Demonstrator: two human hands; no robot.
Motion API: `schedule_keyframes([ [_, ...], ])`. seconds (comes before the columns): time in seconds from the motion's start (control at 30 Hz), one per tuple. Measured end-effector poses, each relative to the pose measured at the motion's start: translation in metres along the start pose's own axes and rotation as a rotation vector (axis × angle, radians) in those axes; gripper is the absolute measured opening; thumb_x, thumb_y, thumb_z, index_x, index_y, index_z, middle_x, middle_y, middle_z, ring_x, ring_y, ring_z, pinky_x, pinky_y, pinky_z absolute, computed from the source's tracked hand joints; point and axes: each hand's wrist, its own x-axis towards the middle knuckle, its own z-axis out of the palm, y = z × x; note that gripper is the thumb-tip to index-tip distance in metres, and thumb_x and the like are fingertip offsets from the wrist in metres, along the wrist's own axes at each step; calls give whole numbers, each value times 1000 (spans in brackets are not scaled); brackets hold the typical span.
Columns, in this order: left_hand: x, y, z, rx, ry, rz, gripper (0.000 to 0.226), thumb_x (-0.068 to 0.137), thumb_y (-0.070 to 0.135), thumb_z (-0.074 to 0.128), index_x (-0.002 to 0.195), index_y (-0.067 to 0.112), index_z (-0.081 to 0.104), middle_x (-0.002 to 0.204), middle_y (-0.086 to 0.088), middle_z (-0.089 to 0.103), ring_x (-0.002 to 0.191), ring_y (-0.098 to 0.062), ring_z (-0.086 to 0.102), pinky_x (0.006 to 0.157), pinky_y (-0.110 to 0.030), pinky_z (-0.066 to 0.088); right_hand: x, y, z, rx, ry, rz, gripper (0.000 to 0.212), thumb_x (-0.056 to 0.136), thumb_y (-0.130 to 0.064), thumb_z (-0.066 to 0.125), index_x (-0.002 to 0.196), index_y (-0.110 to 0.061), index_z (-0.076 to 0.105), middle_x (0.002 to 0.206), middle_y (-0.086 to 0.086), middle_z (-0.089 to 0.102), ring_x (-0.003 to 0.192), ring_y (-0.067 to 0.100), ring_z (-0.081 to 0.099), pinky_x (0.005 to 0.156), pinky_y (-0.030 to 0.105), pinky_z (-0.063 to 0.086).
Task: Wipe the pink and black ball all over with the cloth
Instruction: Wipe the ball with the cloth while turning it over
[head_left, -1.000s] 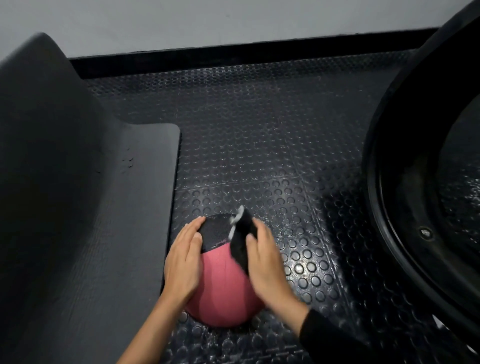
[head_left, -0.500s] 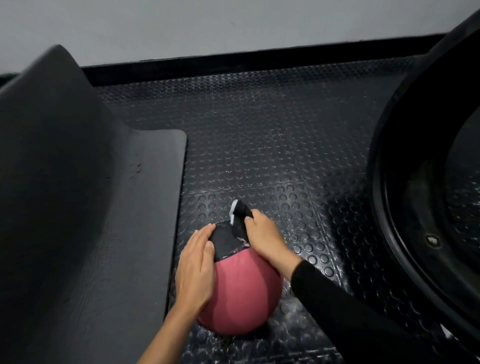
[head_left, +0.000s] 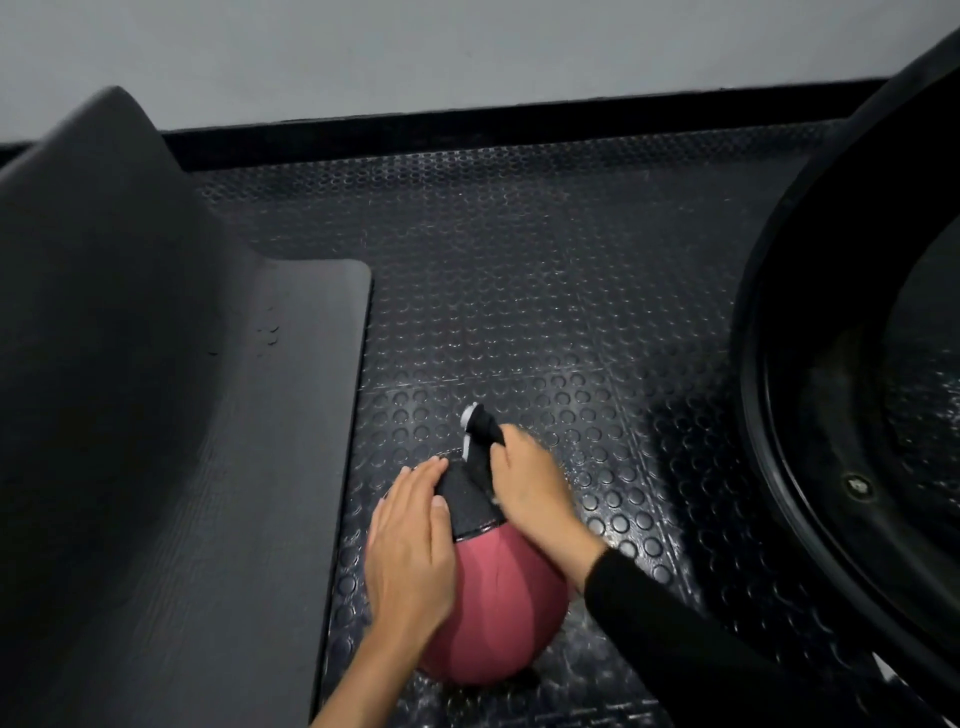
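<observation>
Since a second ago the right hand (head_left: 524, 483), closed around the dark cloth (head_left: 480, 441), has slid from the near side of the pink and black ball (head_left: 498, 597) up onto its far black section, while the left hand (head_left: 410, 551) stays flat and open against the ball's left flank. The ball sits on the studded rubber floor (head_left: 519, 291) beside a dark mat (head_left: 249, 467); judging by this, the underside and the near pink face are still to be wiped

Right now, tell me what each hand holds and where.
Right hand grips the black cloth by its bunched lower part. Left hand lies flat on the ball, steadying it.
</observation>
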Motion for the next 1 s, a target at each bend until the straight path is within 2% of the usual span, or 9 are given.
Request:
schedule_keyframes([
  [0.13,3,-5,1,-4,-26,39,56,89,35,19,135,28,50,140,15,48,137,-7,34,114,-45,27,-97,4,9,3,74,-326,59,91,-39,15,146,-25,31,150,-16,27,141,2,19,118,25,15],
  [0.23,2,-8,0,-15,-35,77,53,93,37,20,136,27,49,141,16,45,138,-5,32,115,-43,26,-75,14,9,58,78,-324,52,93,-32,25,141,-19,40,146,-8,39,137,8,31,115,26,24],
  [0.33,4,-2,-1,-19,-35,51,52,94,39,22,136,28,49,141,19,43,138,0,28,116,-38,24,-4,9,-5,151,-42,-2,28,96,-14,36,115,-10,56,115,9,61,106,25,56,81,29,41],
  [0.4,8,2,-1,-25,-37,25,52,93,39,22,135,28,50,140,19,45,137,-1,30,116,-39,24,11,7,-8,138,-69,122,26,97,-14,35,112,-9,56,112,11,62,98,26,57,76,32,42],
  [0.5,16,-2,-4,-70,-53,20,56,90,41,20,132,26,54,138,12,51,135,-8,38,113,-42,29,-50,3,5,63,133,-144,37,98,-22,31,131,-18,47,133,-4,51,120,11,48,96,23,37],
  [0.6,19,-17,-13,-162,-112,25,49,92,39,26,131,27,54,138,13,51,134,-6,39,113,-39,30,-95,12,14,95,92,-345,47,99,-28,25,145,-23,32,148,-15,32,139,-1,23,115,22,18],
  [0.73,14,-29,-22,-224,-126,50,45,93,38,31,132,30,54,139,19,49,135,1,35,115,-40,28,-40,28,4,402,62,128,26,101,-22,32,114,-18,55,103,0,62,91,15,59,68,20,42],
  [0.87,13,-20,-23,-104,-144,-39,45,89,53,23,129,51,45,147,25,34,143,-3,16,116,-57,11,-7,53,-3,913,-190,678,28,96,-29,41,80,-15,59,65,3,59,55,16,52,50,25,37],
  [1.0,7,-15,-19,-17,-136,-59,50,84,60,24,129,50,44,149,13,36,140,-14,27,113,-50,23,-14,57,-4,1074,-292,813,44,95,-41,41,64,-14,53,45,-2,50,36,14,43,37,19,32],
])
